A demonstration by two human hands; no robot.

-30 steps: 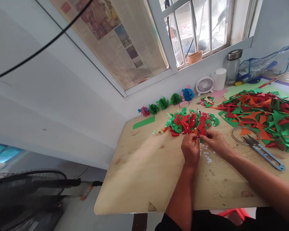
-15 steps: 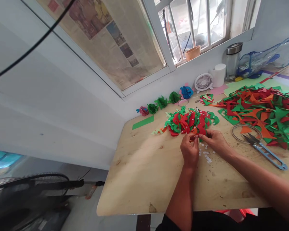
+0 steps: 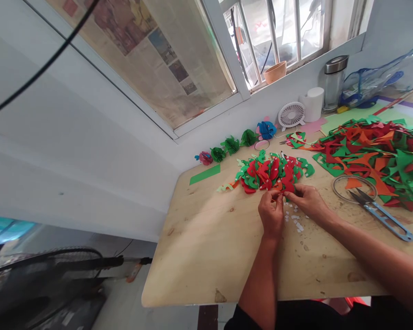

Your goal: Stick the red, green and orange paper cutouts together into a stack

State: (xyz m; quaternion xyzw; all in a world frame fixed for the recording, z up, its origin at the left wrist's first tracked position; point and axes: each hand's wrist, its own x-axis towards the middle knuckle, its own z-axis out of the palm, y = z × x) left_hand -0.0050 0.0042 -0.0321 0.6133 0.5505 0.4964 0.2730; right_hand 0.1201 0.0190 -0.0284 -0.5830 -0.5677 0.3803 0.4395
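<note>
At the near edge of a heap of red and green cut-out pieces (image 3: pixel 261 174), both hands are pinched close together. My right hand (image 3: pixel 309 201) grips a curved red cut-out piece (image 3: pixel 288 185) by its lower side. My left hand (image 3: pixel 271 213) has thumb and fingers pressed together at the same piece's left end; the fingertips partly hide the contact. Small white tabs (image 3: pixel 298 225) lie scattered on the wood just below the hands, and similar white spots show on pieces in the heap.
Blue-handled thread snips (image 3: pixel 387 220) and a clear ring of tape (image 3: pixel 342 197) lie to the right, beside a large pile of coloured scraps (image 3: pixel 382 156). Paper ornaments (image 3: pixel 231 145), a small white fan (image 3: pixel 291 115) and a glass bottle (image 3: pixel 333 87) line the wall. A green strip (image 3: pixel 205 174) lies left.
The view has shifted slightly. Both hands stay pinched at the same spot on the red piece, with barely any finger movement visible.
</note>
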